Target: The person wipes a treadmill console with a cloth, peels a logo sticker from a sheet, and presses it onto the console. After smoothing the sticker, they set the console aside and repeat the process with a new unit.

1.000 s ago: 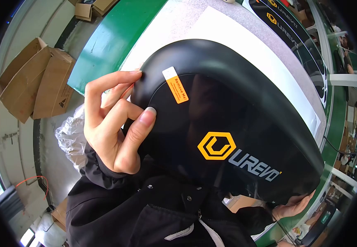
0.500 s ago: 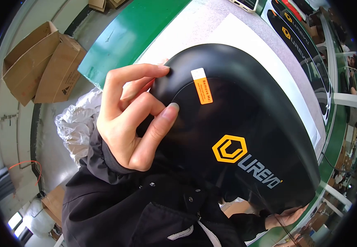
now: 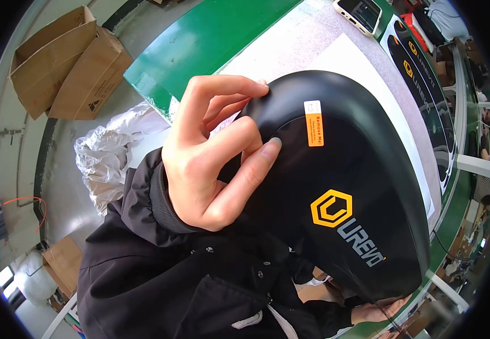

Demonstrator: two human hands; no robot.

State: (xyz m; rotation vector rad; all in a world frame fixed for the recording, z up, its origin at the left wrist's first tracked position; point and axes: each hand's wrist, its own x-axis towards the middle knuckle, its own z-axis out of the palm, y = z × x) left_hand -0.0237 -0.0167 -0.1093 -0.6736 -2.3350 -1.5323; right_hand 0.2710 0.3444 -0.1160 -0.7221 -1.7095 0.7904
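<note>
A glossy black cover (image 3: 363,164) with a yellow hexagon logo and grey "UREVO" lettering stands tilted in front of my jacket. Near its top is an orange and white "Remove Me!" tab (image 3: 315,127). My left hand (image 3: 217,155) is at the cover's upper left, fingers bent, the index fingertip touching the rim and the thumb pressed on the face beside a thin curved line. What the other fingers touch is partly hidden. Down at the lower edge, my right hand (image 3: 382,311) supports the cover from below, its fingers partly behind it.
Under the cover lies a white sheet (image 3: 344,56) on a green-edged table (image 3: 200,45). A phone (image 3: 360,14) and printed black UREVO panels (image 3: 420,85) lie beyond. Cardboard boxes (image 3: 67,68) and crumpled plastic wrap (image 3: 103,158) are at the left.
The view has shifted, and the cover looks slightly more upright. My left hand keeps nearly the same place on the rim; its thumb still presses the face. More of the phone shows.
</note>
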